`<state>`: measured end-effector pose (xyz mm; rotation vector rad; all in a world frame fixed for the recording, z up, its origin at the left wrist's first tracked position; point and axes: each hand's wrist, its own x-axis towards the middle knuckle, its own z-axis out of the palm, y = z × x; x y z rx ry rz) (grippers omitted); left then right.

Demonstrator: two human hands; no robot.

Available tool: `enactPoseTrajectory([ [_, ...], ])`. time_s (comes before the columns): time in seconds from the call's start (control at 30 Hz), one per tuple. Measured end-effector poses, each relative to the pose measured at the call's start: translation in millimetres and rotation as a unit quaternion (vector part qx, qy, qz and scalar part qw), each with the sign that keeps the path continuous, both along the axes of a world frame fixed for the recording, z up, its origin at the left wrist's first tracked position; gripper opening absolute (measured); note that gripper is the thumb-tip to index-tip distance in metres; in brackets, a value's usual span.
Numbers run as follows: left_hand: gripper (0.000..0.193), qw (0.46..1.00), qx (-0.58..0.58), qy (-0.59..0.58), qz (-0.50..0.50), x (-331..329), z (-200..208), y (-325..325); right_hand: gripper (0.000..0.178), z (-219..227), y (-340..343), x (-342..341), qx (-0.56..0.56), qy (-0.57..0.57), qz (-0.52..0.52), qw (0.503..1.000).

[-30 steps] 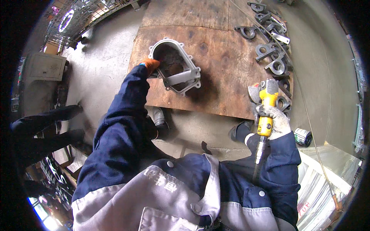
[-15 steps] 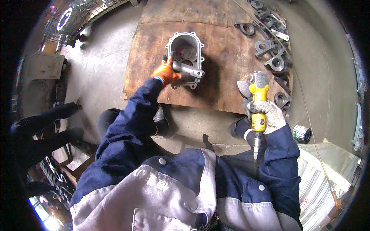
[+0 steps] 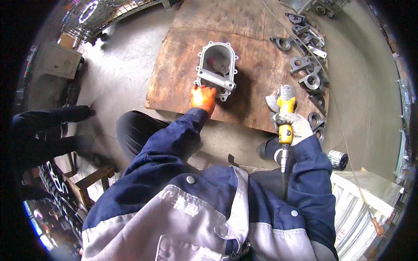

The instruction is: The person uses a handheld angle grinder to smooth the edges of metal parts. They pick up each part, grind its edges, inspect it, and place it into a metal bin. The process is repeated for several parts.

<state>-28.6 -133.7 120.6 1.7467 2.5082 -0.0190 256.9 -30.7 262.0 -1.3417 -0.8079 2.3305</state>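
A grey cast-metal housing (image 3: pixel 235 64), an elongated box with a rounded far end and bolt lugs round its rim, lies open side up on the wooden board. A bar crosses its opening near the close end. My left hand (image 3: pixel 203 98), in an orange glove, is closed on the housing's near left rim, its fingertips hidden over the edge. To the right my right hand (image 3: pixel 299 127), in a pale work glove, grips the yellow body of an air angle grinder (image 3: pixel 285 134). The grinder's head and disc point away from me, with a hose fitting at its near end.
The wooden board (image 3: pixel 167 74) bears several dark metal brackets (image 3: pixel 311 81) with round holes along its right edge. A thin cable (image 3: pixel 344 117) runs down the right side. A small can (image 3: pixel 337 160) stands on the floor. Another person's dark legs (image 3: pixel 52 117) are at left.
My left hand has come from the housing's left side and bar down to its near rim, its fingers now curled. The whole view has shifted slightly. My right hand still holds the grinder.
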Motion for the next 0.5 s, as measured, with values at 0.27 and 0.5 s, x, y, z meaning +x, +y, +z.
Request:
enactPoseTrajectory([
  [0.27, 0.061, 0.997, 0.036, 0.069, 0.022, -4, 26, 17, 0.034, -2, -1, 3, -0.011, 0.040, 0.009, 0.999],
  [0.5, 0.028, 0.994, -0.067, 0.072, -0.050, -21, 25, 52, 0.040, -8, 0, 0, -0.009, 0.029, 0.002, 1.000],
])
